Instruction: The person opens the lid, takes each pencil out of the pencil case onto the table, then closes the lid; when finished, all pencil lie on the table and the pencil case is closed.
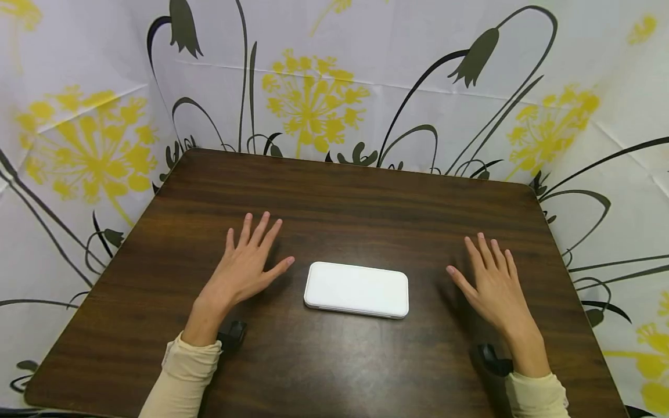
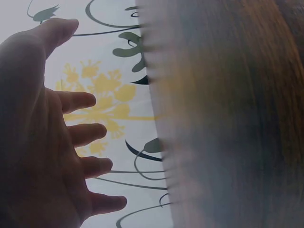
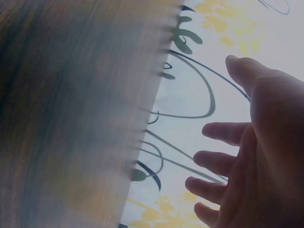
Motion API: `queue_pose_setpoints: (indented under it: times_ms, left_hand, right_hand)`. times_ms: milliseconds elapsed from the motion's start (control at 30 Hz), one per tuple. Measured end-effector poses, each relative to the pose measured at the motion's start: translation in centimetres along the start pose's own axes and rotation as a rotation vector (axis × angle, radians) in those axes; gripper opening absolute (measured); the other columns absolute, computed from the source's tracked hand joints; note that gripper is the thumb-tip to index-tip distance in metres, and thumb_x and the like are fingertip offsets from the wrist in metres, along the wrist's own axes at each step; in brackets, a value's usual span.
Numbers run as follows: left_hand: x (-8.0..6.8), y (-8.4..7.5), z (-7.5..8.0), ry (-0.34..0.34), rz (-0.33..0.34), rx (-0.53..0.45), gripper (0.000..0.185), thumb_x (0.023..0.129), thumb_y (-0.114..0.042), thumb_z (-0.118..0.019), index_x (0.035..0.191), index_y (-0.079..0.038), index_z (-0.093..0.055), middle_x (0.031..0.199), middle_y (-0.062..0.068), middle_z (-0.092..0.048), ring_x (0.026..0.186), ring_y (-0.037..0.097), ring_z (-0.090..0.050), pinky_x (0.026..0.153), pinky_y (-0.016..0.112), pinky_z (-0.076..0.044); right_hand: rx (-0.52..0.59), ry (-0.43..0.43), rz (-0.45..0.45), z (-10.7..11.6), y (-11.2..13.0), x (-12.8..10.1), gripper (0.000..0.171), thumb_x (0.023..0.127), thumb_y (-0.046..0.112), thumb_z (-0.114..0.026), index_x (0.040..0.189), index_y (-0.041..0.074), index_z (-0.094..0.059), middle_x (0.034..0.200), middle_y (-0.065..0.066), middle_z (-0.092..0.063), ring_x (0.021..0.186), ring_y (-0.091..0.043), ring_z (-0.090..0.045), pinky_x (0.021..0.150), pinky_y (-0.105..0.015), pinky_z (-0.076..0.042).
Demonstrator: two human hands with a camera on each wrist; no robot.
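A flat white case (image 1: 356, 288) with rounded corners lies closed on the brown wooden table (image 1: 355, 203), between the two hands. To its left is my left hand (image 1: 241, 270), palm down over the table with fingers spread and nothing held. My right hand (image 1: 495, 288) is on the other side of the case, farther from it, its fingers straight and the thumb out to the side. Both wrist views show an empty palm, the left hand (image 2: 52, 128) and the right hand (image 3: 256, 152), with the case out of sight.
A white cloth (image 1: 397, 35) printed with yellow and grey-green flowers hangs behind the table and along both sides. Small black wrist cameras sit under the left wrist (image 1: 232, 335) and the right wrist (image 1: 493, 360).
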State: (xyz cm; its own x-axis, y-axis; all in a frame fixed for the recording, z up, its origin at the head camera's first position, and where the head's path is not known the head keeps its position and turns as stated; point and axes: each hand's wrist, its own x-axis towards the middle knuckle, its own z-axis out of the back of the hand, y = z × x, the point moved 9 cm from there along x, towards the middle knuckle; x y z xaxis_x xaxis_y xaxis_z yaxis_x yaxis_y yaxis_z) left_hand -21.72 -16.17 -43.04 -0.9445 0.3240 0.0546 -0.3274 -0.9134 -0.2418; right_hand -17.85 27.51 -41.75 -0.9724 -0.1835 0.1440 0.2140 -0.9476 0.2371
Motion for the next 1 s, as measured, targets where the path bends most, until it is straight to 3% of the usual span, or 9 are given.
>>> queue_pose_setpoints:
  times_ms: [333,500,667,767,867,1000]
  left_hand:
    - [0.3,-0.3,-0.1,0.011,-0.027,-0.020,0.088,0.093,-0.071,-0.040,0.159,-0.021,-0.010,0.164,0.006,0.000,0.146,0.028,0.014,0.108,0.066,-0.002]
    - [0.6,-1.0,-0.4,0.035,-0.091,-0.100,0.088,0.093,-0.070,-0.041,0.159,-0.022,-0.009,0.164,0.000,-0.006,0.149,0.025,0.001,0.111,0.060,-0.008]
    - [0.8,-2.6,-1.3,0.089,-0.196,-0.191,0.095,0.089,-0.072,-0.047,0.159,-0.019,-0.009,0.163,0.001,-0.014,0.148,0.022,-0.009,0.113,0.054,-0.012]
    - [0.9,-3.8,-1.9,0.114,-0.252,-0.197,0.105,0.083,-0.076,-0.053,0.158,-0.015,-0.012,0.162,0.004,-0.018,0.148,0.019,-0.012,0.114,0.050,-0.013]
    - [1.0,-5.2,-2.6,0.128,-0.321,-0.203,0.113,0.077,-0.077,-0.060,0.157,-0.010,-0.016,0.160,0.008,-0.022,0.148,0.019,-0.013,0.115,0.047,-0.013]
    - [0.9,-7.1,-3.4,0.126,-0.406,-0.213,0.115,0.072,-0.073,-0.069,0.155,-0.008,-0.024,0.157,0.007,-0.029,0.146,0.020,-0.018,0.113,0.046,-0.019]
  right_hand:
    - [0.005,-0.005,0.002,0.0,0.1,0.0,0.078,0.099,0.052,-0.050,0.157,0.011,-0.019,0.161,-0.018,-0.012,0.147,-0.038,-0.005,0.114,-0.050,0.005]
    - [0.045,-0.002,0.038,-0.6,1.0,0.3,0.078,0.098,0.051,-0.052,0.157,0.011,-0.021,0.160,-0.017,-0.016,0.146,-0.037,-0.011,0.114,-0.052,-0.003]
    - [0.254,0.113,0.162,-2.6,4.0,0.8,0.089,0.089,0.056,-0.064,0.158,0.024,-0.018,0.162,-0.004,-0.018,0.146,-0.029,-0.019,0.109,-0.058,-0.020]
    - [0.330,0.181,0.277,-3.8,6.5,1.2,0.101,0.079,0.060,-0.073,0.157,0.024,-0.020,0.160,-0.002,-0.022,0.144,-0.025,-0.023,0.106,-0.059,-0.025]
    - [0.297,0.202,0.374,-4.8,8.6,1.7,0.108,0.073,0.064,-0.076,0.156,0.016,-0.025,0.157,-0.005,-0.029,0.141,-0.025,-0.028,0.106,-0.058,-0.027]
    - [0.233,0.214,0.431,-5.9,10.4,2.0,0.111,0.069,0.066,-0.078,0.151,0.007,-0.034,0.146,-0.006,-0.041,0.132,-0.024,-0.038,0.103,-0.053,-0.033]
